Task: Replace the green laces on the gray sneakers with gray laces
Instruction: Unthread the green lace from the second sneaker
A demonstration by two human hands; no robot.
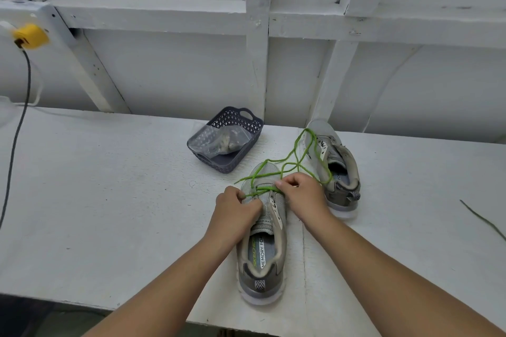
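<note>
A gray sneaker [264,252] lies in front of me on the white table, heel toward me. A green lace [290,164] runs through its lowest eyelets and trails in loose loops over toward the second gray sneaker [338,164] at the back right. My left hand [236,208] pinches the lace at the left side of the near sneaker's eyelets. My right hand [301,194] pinches the lace at the right side. A gray plastic basket [246,128] behind the shoes holds a clear bag [219,139] with bundled laces inside.
A dark green lace [484,220] lies loose at the right of the table [95,186]. A yellow clamp [30,35] with a black cable [16,131] hangs at the far left. White wooden wall framing stands right behind the table.
</note>
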